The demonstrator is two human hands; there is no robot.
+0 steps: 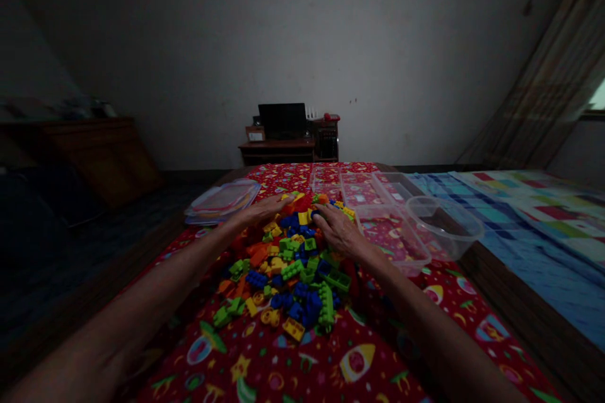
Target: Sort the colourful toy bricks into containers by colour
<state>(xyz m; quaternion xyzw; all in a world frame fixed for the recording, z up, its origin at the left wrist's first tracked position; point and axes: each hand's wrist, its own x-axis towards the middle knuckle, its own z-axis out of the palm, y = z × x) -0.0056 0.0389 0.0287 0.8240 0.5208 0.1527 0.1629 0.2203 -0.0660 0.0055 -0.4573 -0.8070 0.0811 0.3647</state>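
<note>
A heap of toy building blocks (pixel 292 271) in blue, green, yellow, orange and red lies on a red patterned tablecloth (pixel 278 378). My left hand (pixel 268 208) reaches to the far left side of the heap, its fingers stretched out over the blocks. On the far right side, my right hand (pixel 334 228) rests on the blocks with its fingers apart. Neither hand shows a block gripped in it. Blocks beneath both palms are hidden.
Clear plastic boxes (pixel 416 252) stand right of the heap, beside a round clear tub (pixel 451 242). Stacked plastic lids (pixel 224 198) lie at the left. A bed (pixel 529 252) adjoins the table's right side. Behind are a desk (pixel 276 146) and monitor (pixel 282 119).
</note>
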